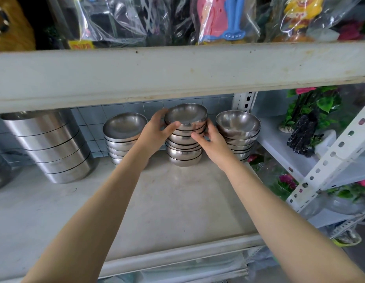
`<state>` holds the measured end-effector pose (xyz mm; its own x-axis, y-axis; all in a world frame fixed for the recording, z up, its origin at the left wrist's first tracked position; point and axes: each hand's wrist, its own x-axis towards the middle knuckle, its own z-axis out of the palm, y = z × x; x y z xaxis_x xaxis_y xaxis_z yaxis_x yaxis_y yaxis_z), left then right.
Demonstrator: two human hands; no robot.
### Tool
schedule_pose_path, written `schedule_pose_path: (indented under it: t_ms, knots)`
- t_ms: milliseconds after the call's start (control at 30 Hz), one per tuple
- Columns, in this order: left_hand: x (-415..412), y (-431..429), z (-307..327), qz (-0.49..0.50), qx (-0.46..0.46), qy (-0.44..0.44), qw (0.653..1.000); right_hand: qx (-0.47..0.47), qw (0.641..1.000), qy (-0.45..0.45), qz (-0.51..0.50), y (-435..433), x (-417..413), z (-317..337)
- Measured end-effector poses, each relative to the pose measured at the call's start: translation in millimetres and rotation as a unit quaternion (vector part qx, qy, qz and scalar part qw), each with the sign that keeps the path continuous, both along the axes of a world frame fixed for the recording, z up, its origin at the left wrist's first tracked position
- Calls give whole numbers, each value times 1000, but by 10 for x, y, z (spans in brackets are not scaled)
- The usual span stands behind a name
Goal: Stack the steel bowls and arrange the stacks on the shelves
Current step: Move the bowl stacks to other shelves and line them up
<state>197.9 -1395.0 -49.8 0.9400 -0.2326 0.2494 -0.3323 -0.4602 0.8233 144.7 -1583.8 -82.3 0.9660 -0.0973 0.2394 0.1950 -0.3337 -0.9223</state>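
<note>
Two hands hold the middle bowl stack (pixel 184 153) on the shelf (pixel 177 201).
The left hand (pixel 155 133) and right hand (pixel 213 145) curl round its top bowls; the left arm (pixel 108 193) hides part of the left stack (pixel 124 127).

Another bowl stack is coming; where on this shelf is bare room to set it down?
Bare: the shelf front, before the bowl stacks, beside the steel containers. Crowded: the back row, where left hand and right hand grip the middle stack.
</note>
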Motion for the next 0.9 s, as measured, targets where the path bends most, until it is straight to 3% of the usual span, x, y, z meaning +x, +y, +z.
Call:
schedule_pose_path:
  t_ms: [167, 600, 767, 833, 900]
  knots:
    - [-38, -27, 67, 8, 15, -30, 999, 12, 1000, -6, 0, -5, 4, -11]
    - [-258, 88, -61, 3, -17, 3, 1000, -22, 998, 20, -53, 33, -150, -70]
    - [-915, 510, -384, 53, -68, -98, 991, 44, 989, -62, -127, 238, -662, -164]
    - [-1071, 772, -571, 104, -73, -155, 980, 47, 988, -89, -116, 383, -775, -180]
    - [-1082, 1029, -723, 147, -89, -157, 972, 47, 993, -78, -75, 581, -736, -186]
